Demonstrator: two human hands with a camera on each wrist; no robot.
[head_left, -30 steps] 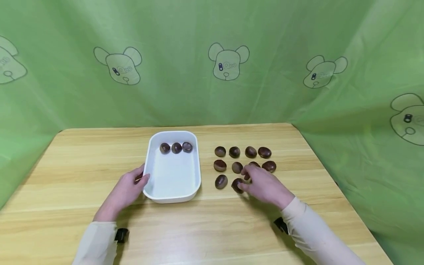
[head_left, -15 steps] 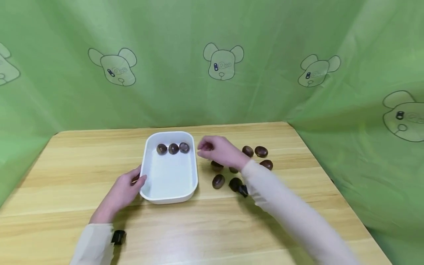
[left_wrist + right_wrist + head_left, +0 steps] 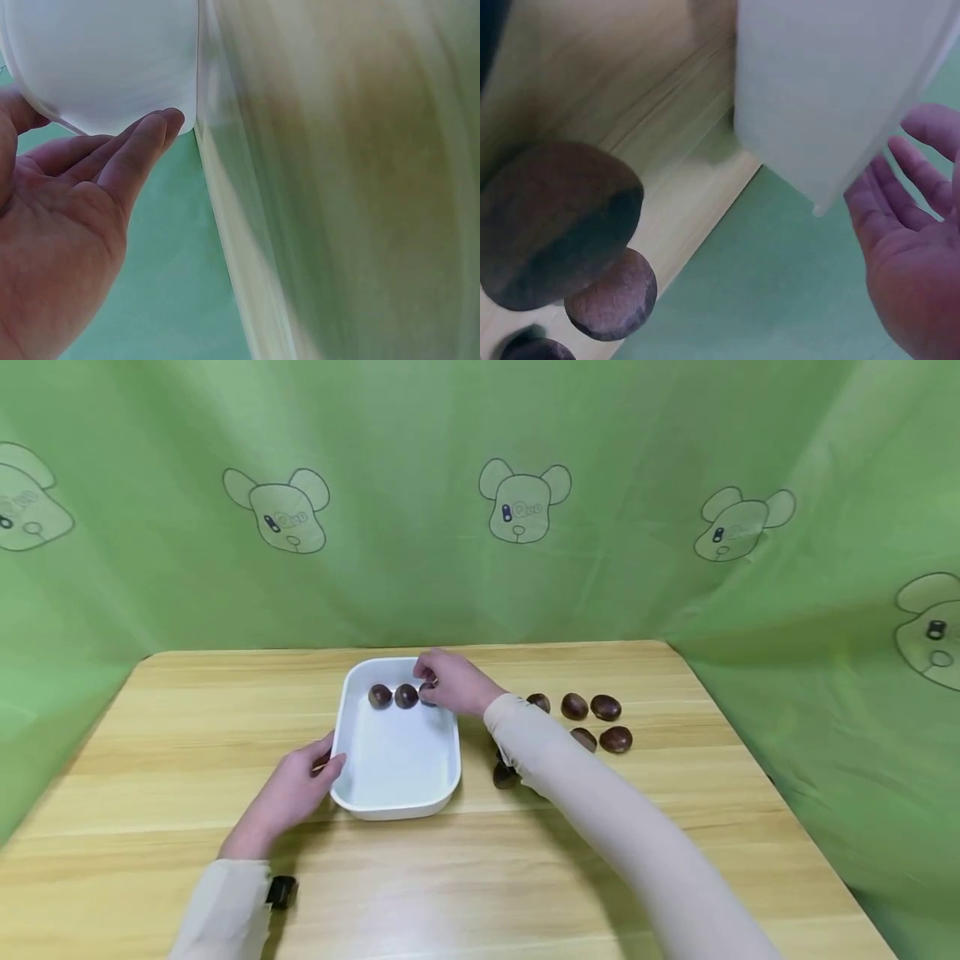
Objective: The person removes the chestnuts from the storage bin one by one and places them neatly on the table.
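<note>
A white tray (image 3: 396,760) lies on the wooden table. My left hand (image 3: 296,783) holds its left side, thumb over the rim and fingers along the outer wall; in the left wrist view that hand (image 3: 71,225) touches the tray (image 3: 105,64) from below. Near the far wall inside are chestnuts in a row: the left chestnut (image 3: 379,696), the middle chestnut (image 3: 406,696) and one partly covered chestnut (image 3: 427,692). My right hand (image 3: 456,683) reaches over the right rim with thumb and fingers round this last chestnut. The right wrist view hides its fingertips behind the tray wall (image 3: 817,97).
Several chestnuts (image 3: 574,706) lie on the table right of the tray, some hidden under the right sleeve (image 3: 592,793). One large chestnut (image 3: 559,225) shows close to the right wrist camera. A green curtain (image 3: 420,585) hangs behind and beside the table.
From among the loose chestnuts at the right, my right hand has moved left and over the rim to the row's right end. My left hand keeps its hold on the tray.
</note>
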